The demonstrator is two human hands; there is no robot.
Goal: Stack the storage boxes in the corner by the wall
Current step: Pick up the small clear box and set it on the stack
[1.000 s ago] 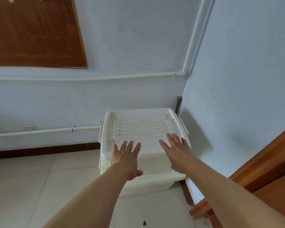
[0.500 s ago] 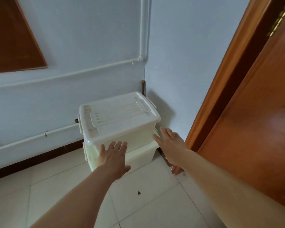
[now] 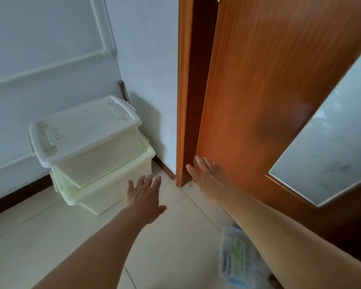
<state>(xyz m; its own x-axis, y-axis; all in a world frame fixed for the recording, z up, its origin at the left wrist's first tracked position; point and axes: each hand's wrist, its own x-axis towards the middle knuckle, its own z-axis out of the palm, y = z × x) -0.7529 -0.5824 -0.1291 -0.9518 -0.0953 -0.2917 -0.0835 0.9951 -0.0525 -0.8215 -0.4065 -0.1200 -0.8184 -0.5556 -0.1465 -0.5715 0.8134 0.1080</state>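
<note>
While both boxes sit stacked in the corner at left of the frame, upper box on lower box, left hand and right hand hover spread and empty; likely light, stiff, slick plastic, best gripped under the lid's end handles.

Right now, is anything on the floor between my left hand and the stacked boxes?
Nothing visible. Only bare floor tile lies between the open left hand and the lower box, with the upper box on it. The right hand is over by the door.
</note>
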